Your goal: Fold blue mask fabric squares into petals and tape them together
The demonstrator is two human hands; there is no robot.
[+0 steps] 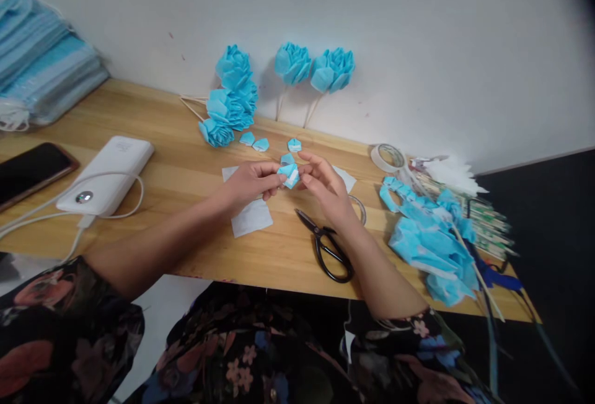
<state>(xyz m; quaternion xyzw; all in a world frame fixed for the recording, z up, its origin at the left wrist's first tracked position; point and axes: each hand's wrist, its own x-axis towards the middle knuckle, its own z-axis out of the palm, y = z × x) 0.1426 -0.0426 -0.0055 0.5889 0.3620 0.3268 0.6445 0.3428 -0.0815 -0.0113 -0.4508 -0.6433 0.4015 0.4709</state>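
Note:
My left hand (pixel 251 184) pinches a small folded blue petal (pixel 290 176) with a white strip on its face, thumb on top. At the petal's right edge, my right hand (pixel 328 190) has its thumb and fingertips closed on it, the forefinger raised. Just behind lies another folded petal (pixel 287 159). Farther back on the table are a single folded petal (pixel 294 145) and a pair of folded petals (pixel 261 144). White sheet pieces (pixel 251 218) lie under and beside my hands. Black-handled scissors (pixel 328 246) rest below my right hand, beside a partly hidden tape roll (pixel 361 209).
Blue flowers on sticks (pixel 333 70) lean on the wall, with more flowers (pixel 231 106) piled leftward. A white power bank (pixel 105 175), phone (pixel 35 171) and stacked blue masks (pixel 46 57) are left. Right are a tape roll (pixel 388 157) and crumpled blue material (pixel 432 246).

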